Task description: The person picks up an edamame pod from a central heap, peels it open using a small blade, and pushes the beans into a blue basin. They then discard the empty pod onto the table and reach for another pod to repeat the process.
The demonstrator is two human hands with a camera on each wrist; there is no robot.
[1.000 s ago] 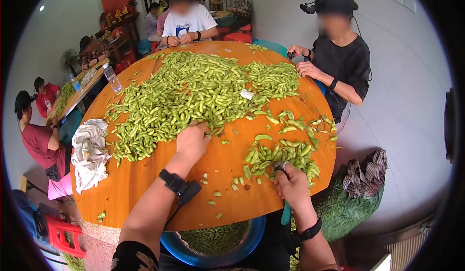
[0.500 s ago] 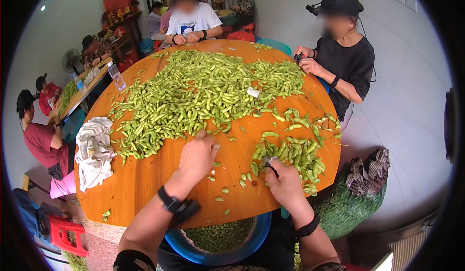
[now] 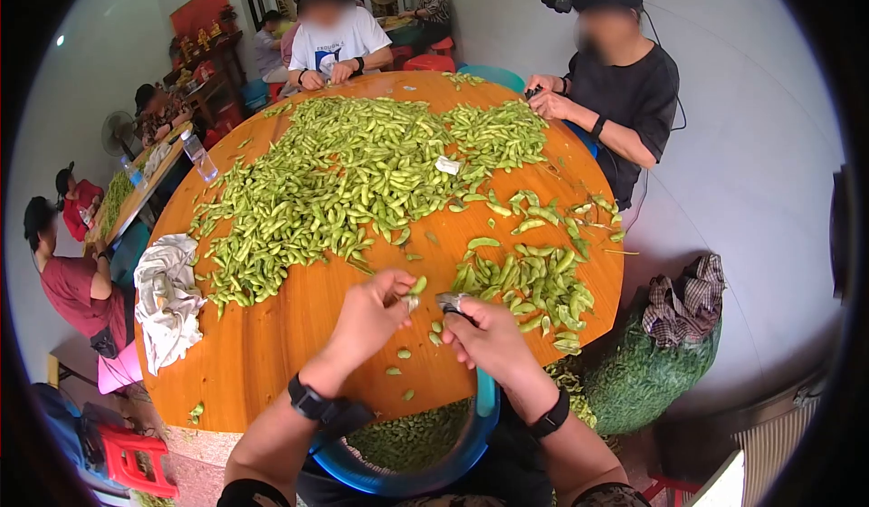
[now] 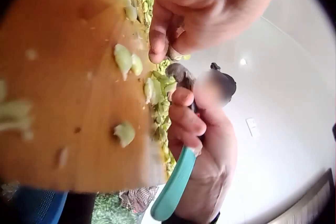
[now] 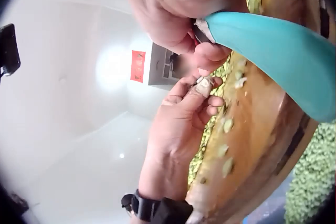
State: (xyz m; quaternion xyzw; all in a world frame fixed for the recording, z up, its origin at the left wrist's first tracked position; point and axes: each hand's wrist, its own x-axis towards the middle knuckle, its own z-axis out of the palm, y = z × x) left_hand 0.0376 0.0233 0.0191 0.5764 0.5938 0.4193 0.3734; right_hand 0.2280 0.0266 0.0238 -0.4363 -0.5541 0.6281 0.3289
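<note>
Between the fingertips of my left hand is a green bean pod, pinched near the table's front. The left thumb seems to wear a pale wrap in the right wrist view. My right hand grips a tool with a curved teal handle and a dark head; its exact kind I cannot tell. The tool's head points at the left fingers, a short gap away. Beyond both hands spreads a large pile of pods. A smaller heap of pods lies at the right.
Several loose beans lie on the round wooden table. Below its edge sits a blue basin of beans. A white cloth lies at the left, near a bottle. A green sack stands right. Other people sit around.
My left hand has come back from the large pile toward me and now holds a pod. My right hand, with the tool, has moved left from the smaller heap toward it.
</note>
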